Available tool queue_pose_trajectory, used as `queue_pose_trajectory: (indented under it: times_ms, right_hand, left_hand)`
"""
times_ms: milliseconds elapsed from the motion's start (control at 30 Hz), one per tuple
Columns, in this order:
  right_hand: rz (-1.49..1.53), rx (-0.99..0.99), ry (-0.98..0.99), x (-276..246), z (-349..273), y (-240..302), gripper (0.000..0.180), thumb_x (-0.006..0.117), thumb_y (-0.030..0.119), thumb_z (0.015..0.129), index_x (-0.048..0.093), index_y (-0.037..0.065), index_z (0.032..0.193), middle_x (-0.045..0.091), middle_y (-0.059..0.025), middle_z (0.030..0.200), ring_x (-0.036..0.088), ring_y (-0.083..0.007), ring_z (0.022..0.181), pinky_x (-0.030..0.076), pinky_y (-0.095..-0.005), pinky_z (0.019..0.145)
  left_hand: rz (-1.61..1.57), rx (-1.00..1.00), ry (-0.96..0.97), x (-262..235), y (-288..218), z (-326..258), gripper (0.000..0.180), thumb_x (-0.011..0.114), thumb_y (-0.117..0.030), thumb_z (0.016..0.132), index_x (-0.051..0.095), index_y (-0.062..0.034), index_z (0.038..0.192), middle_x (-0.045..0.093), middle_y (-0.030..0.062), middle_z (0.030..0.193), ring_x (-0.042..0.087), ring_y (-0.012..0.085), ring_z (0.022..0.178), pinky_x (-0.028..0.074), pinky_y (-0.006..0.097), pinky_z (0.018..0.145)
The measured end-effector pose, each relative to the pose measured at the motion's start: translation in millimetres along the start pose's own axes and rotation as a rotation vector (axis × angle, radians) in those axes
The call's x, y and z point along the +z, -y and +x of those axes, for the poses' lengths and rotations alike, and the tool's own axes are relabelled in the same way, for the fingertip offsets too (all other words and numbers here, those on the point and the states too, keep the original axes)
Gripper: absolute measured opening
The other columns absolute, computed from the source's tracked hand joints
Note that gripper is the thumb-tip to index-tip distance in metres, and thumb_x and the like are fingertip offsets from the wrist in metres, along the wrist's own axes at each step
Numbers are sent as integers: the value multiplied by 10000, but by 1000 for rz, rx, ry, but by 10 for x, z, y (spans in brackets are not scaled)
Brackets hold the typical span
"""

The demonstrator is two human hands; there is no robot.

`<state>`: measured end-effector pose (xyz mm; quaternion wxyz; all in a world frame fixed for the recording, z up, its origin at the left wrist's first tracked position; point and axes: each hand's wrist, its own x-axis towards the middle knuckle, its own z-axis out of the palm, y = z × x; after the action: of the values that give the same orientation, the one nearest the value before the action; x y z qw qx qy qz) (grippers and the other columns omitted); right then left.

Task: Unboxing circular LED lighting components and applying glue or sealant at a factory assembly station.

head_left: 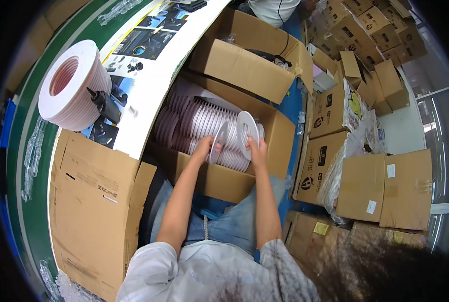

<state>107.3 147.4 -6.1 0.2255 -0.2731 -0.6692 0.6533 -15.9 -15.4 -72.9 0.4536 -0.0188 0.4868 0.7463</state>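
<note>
An open cardboard box (280, 138) stands before my lap, with rows of white flat rings (209, 117) standing on edge inside it. My left hand (204, 147) grips one white ring (222, 132), tilted nearly edge-on above the row. Another white ring (242, 121) is pinched by its lower rim in my right hand (256, 152), its round centre hole showing. Both rings are over the box, a little apart from each other. My fingers partly hide behind the rings' rims.
On the white table at left stands a tall stack of rings (86, 95), beside a black nozzle bottle (103, 104) and printed cards (143, 43). A second open box (244, 65) sits beyond mine. Cartons (325, 156) and plastic wrap (343, 161) line the right.
</note>
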Motion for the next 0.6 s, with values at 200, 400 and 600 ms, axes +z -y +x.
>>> queue_pose_trajectory:
  times_ms: [200, 400, 600]
  right_hand:
    - [-379, 2, -37, -62, 63, 202, 240, 587, 206, 823, 574, -16, 912, 577, -73, 702, 546, -148, 615, 437, -306, 563]
    - [-690, -437, -455, -184, 51, 1115, 180, 566, 118, 794, 496, -8, 902, 517, -170, 626, 532, -267, 575, 439, -410, 558]
    - [-574, -315, -119, -139, 343, -203, 213, 583, 147, 692, 512, -20, 802, 565, -206, 727, 556, -389, 705, 445, -436, 651]
  left_hand:
    - [813, 252, -143, 213, -140, -17, 284, 610, -260, 723, 627, 16, 785, 629, 142, 681, 618, 254, 652, 477, 332, 621]
    - [894, 411, -46, 334, -430, 79, 237, 641, -183, 634, 654, -11, 796, 637, 173, 695, 637, 296, 669, 497, 357, 653]
    - [1123, 472, -94, -210, -432, 397, 236, 664, -222, 617, 652, -2, 701, 625, 178, 629, 639, 284, 595, 511, 369, 633]
